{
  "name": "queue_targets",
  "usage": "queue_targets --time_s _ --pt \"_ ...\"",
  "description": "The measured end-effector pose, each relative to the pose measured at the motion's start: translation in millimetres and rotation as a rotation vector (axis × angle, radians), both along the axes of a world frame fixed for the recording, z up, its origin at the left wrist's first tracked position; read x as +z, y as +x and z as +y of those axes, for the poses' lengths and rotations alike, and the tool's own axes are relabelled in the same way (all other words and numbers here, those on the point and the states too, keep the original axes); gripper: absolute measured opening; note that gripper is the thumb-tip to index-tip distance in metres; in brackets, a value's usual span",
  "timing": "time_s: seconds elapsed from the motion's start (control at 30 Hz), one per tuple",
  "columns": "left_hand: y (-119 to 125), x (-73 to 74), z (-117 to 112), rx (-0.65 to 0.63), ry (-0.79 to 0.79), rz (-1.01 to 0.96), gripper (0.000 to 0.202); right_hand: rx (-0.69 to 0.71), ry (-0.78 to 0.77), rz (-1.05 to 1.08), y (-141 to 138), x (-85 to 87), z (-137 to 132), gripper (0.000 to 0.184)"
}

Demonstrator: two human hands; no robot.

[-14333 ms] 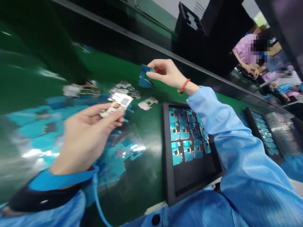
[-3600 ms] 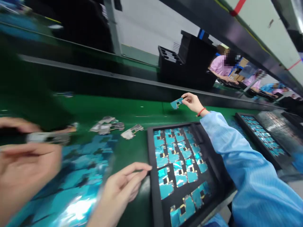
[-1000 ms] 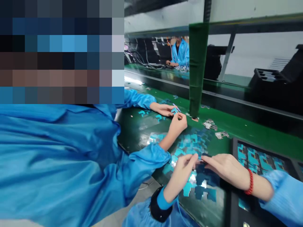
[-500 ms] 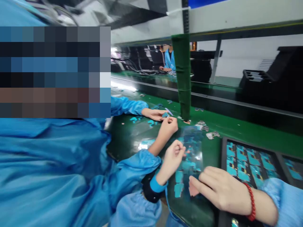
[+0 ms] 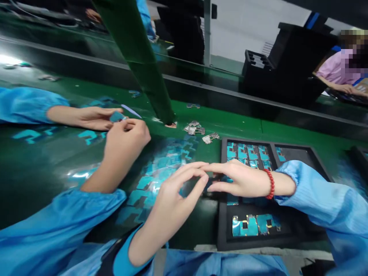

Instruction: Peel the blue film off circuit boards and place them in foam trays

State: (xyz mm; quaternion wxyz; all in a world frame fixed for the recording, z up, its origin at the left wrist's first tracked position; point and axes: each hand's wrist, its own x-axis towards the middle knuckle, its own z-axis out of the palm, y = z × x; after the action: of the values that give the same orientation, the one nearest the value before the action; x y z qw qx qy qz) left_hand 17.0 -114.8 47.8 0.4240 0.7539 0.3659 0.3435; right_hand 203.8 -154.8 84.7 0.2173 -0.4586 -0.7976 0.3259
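Observation:
My left hand (image 5: 172, 201) and my right hand (image 5: 240, 180), which wears a red bead bracelet, meet fingertip to fingertip over the left edge of a black tray (image 5: 221, 234). The right thumb and fingers pinch a small dark piece (image 5: 212, 183) that I cannot make out. The left thumb and forefinger curl in around the same spot. Teal circuit boards (image 5: 247, 152) fill the tray's far rows, and two more boards (image 5: 250, 225) lie in its near row. A glossy sheet of teal stickers (image 5: 161, 166) lies under my left hand.
A co-worker's two hands (image 5: 125, 135) in blue sleeves work on a small teal part at the left. A slanted green post (image 5: 138, 57) stands on the belt. Small metal shields (image 5: 198, 129) lie behind the tray. Stacked black trays (image 5: 273, 65) and a person in pink (image 5: 339, 71) are at the back.
The view has swung right and down. My hands left the sticker sheet and came together at the tray's left edge. The co-worker's hands keep working at the left.

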Motion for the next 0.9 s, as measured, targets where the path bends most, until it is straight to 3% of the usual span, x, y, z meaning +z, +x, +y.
queue_targets --time_s 0.07,0.17,0.33,0.43,0.57,0.63,0.73,0.83,0.9 --pt "2.1 1.2 5.5 0.014 -0.139 -0.06 0.023 -0.099 -0.04 0.059 7.7 3.0 -6.9 0.044" --pt "2.7 7.4 11.2 0.021 -0.278 -0.112 0.027 -0.272 -0.13 0.233 20.7 5.6 -16.0 0.038" --pt "8.5 12.9 13.7 0.032 -0.305 -0.145 0.024 -0.421 -0.262 0.474 28.9 2.2 -18.6 0.026" --pt "11.8 10.6 12.6 0.014 -0.285 -0.129 0.023 -0.427 -0.141 0.441 27.5 -0.6 -17.1 0.024" --pt "15.7 10.0 23.8 -0.131 -0.214 0.03 0.026 -0.422 0.133 0.215 35.8 -4.3 -25.5 0.023" --pt "25.1 12.3 42.8 -0.196 -0.116 0.173 0.031 -0.411 0.231 0.128 46.3 -7.9 -37.4 0.021" --pt "55.6 14.4 90.4 -0.197 0.095 0.438 0.025 -0.45 0.258 0.063 64.8 -14.8 -64.8 0.015" --pt "97.5 8.1 150.5 -0.028 0.162 0.637 0.014 -0.555 0.259 0.005 81.3 -21.2 -99.6 0.01" --pt "123.1 -1.2 189.4 0.08 0.126 0.681 0.018 -0.661 0.298 -0.04 90.7 -25.7 -122.4 0.007"
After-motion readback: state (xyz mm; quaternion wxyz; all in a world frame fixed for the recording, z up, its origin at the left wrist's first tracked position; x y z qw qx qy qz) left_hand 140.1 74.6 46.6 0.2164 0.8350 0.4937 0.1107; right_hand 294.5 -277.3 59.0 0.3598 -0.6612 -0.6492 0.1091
